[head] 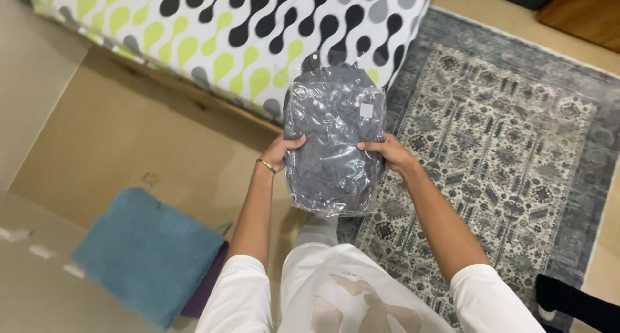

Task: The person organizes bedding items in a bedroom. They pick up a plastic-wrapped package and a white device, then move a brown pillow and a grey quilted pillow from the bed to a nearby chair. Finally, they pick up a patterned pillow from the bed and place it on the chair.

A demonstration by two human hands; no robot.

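Observation:
I hold a clear plastic bag (332, 136) with a folded grey garment inside, upright in front of me. My left hand (281, 152) grips its left edge; a thin gold bracelet sits on that wrist. My right hand (387, 150) grips its right edge, thumb across the front. Both arms reach out from white short sleeves. The package hangs above the floor, in front of the bed's corner.
A bed (226, 29) with a white cover of black, grey and green blobs stands ahead. A patterned grey-blue rug (516, 145) lies right. A folded blue towel (145, 252) on something purple lies lower left on the beige floor. A dark foot (575, 304) shows lower right.

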